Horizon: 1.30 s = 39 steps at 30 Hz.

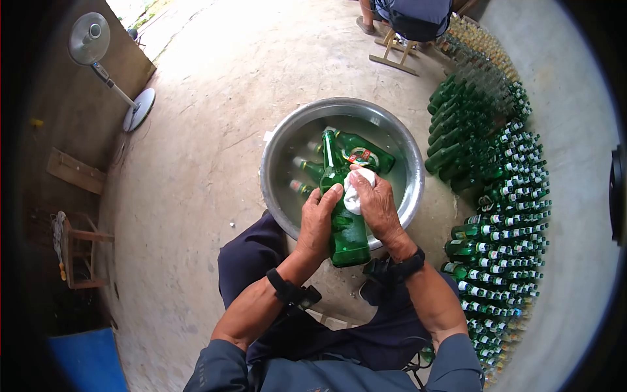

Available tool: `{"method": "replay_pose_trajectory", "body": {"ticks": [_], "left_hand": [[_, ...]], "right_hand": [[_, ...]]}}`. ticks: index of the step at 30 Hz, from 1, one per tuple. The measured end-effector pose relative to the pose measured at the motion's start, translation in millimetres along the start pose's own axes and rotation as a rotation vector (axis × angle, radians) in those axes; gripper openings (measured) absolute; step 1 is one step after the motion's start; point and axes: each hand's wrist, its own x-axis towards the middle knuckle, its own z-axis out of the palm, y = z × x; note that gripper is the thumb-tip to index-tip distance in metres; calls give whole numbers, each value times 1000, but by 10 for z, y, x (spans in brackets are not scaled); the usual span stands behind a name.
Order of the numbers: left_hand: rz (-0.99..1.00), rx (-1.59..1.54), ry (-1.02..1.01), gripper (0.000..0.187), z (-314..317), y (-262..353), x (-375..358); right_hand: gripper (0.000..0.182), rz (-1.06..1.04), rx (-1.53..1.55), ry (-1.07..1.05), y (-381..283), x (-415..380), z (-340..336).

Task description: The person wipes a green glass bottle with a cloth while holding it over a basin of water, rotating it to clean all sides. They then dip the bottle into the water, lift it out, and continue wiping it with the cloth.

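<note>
My left hand (320, 219) is wrapped round the body of a green glass bottle (349, 238), whose neck points away from me over a metal basin (274, 196). Pressed to the bottle's right side is a white cloth (358, 191), held in my right hand (379, 202). The bottle shows no label on its visible side. Cloudy water fills the basin. In it lie several green bottles, one of them with a red and white label (362, 157), behind the held bottle.
Many green bottles (503, 228) stand in rows along the right wall. A person (415, 16) sits on a wooden stool (392, 59) at the top. A standing fan (89, 39), a wooden stool frame (90, 258) and a blue panel (88, 359) are at the left.
</note>
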Motion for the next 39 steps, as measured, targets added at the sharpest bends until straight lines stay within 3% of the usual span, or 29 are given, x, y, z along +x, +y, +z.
{"method": "replay_pose_trajectory", "body": {"ticks": [5, 10, 18, 21, 24, 28, 32, 36, 39], "left_hand": [[92, -61, 66, 34, -167, -192, 320], [35, -156, 2, 28, -109, 35, 247], [113, -205, 55, 26, -67, 144, 237], [108, -236, 76, 25, -110, 156, 290], [102, -261, 103, 25, -135, 140, 297], [110, -60, 8, 26, -102, 41, 224], [91, -75, 3, 28, -91, -68, 185], [11, -127, -56, 32, -48, -32, 122], [-12, -170, -61, 32, -49, -25, 133]], "right_hand": [[51, -136, -97, -72, 13, -147, 36], [56, -226, -252, -119, 1, -399, 61], [62, -175, -100, -178, -76, -451, 53], [62, -507, -496, -142, -175, -538, 61], [63, -583, -554, -170, -173, -519, 62], [62, -505, -487, -119, -119, -372, 52], [59, -308, -398, -109, -100, -207, -6], [54, -27, -120, -75, -88, 24, -93], [53, -5, -61, -101, -47, 78, -112]]}}
